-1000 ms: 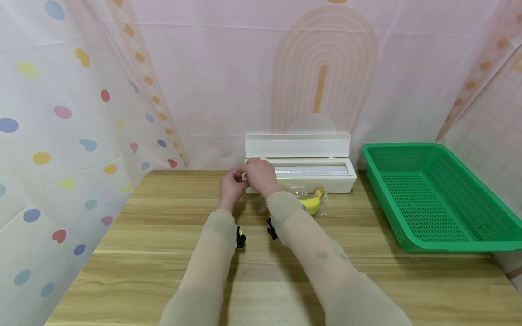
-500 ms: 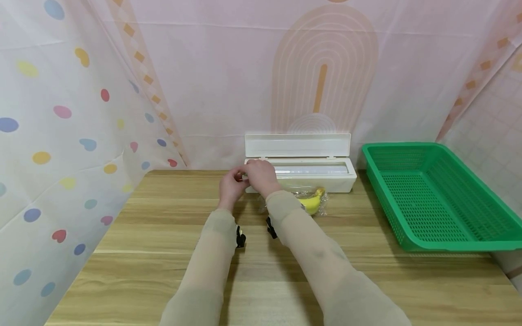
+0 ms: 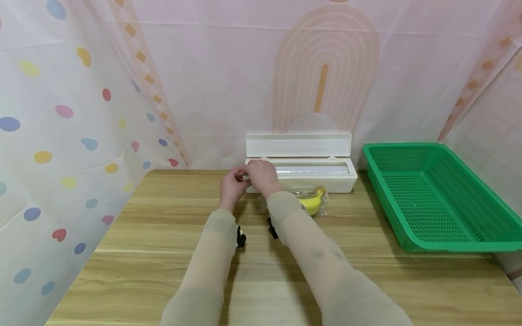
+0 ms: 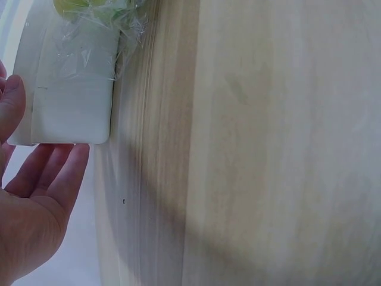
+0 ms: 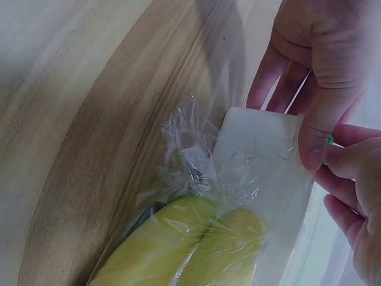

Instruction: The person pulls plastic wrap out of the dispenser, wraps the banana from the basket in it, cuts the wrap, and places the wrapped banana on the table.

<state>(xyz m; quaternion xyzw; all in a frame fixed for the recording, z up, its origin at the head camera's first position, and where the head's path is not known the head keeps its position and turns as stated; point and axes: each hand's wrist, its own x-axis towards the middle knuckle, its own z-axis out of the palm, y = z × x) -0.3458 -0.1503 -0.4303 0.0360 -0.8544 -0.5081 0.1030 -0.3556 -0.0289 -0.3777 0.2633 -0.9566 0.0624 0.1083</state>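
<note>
A white cling film box [image 3: 318, 183] stands at the back of the table with its lid [image 3: 297, 146] raised and a roll of film [image 3: 311, 170] showing inside. My left hand [image 3: 231, 186] grips its left end; in the left wrist view the fingers of the left hand [image 4: 30, 220] lie against the end face, the thumb near the upper edge. My right hand [image 3: 262, 175] is at the same corner. In the right wrist view, thumb and finger of the right hand [image 5: 360, 173] pinch a small green piece [image 5: 328, 148], mostly hidden. Film-wrapped bananas [image 5: 152, 244] lie against the box front.
A green plastic basket [image 3: 408, 242] stands on the right side of the wooden table [image 3: 142, 262]. Patterned cloth [image 3: 212, 81] hangs behind the box and down both sides. Loose clear film [image 5: 190, 149] sticks out from the bananas' end.
Both hands stay at the box's left corner with only slight finger movement. A pale bit between the fingers is less visible than a second ago. Box, bananas and basket have not moved.
</note>
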